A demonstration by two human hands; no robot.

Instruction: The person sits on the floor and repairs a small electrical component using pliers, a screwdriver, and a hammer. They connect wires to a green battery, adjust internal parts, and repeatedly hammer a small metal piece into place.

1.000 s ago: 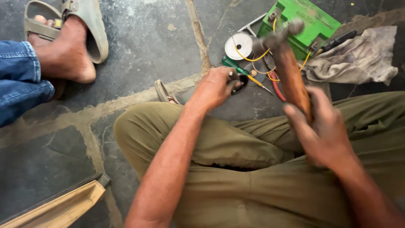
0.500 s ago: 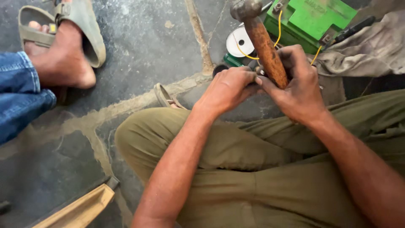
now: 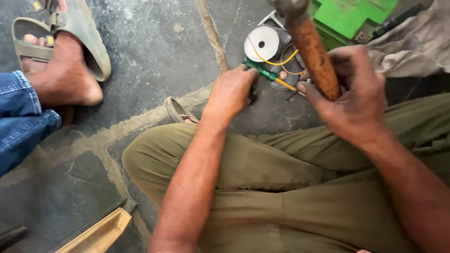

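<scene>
My right hand (image 3: pixel 356 98) grips the hammer (image 3: pixel 311 47) by its rusty handle, head raised away from me. My left hand (image 3: pixel 232 91) is closed, pinching the green screwdriver (image 3: pixel 267 75) on the stone floor (image 3: pixel 154 51), just left of the hammer.

We see a hammer (image 3: pixel 313 51) with a rough, rust-brown wooden handle and dull grey metal head, a glossy green plastic box (image 3: pixel 351 16), a matt, creased grey cloth (image 3: pixel 412 44), and a rough, mottled stone floor (image 3: pixel 154 51) with gritty pale joints.
</scene>
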